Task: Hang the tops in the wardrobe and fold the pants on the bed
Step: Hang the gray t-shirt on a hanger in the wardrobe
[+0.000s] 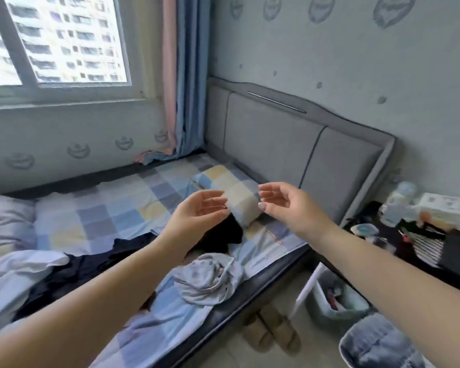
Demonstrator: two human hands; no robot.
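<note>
A person's two bare arms reach forward over a bed (133, 208) with a checked sheet, the left hand (199, 208) and right hand (282, 203) raised with palms facing each other, fingers relaxed and holding nothing. On the sheet lie dark clothes (85, 269), a crumpled grey garment (207, 277) near the bed's edge and a checked pillow (234, 192) against the grey padded headboard (274, 139). A window (59, 41) and blue curtain (191, 75) stand behind, a pair of slippers (271, 333) sits on the floor, and a cluttered side table (422, 232) is at right.
</note>
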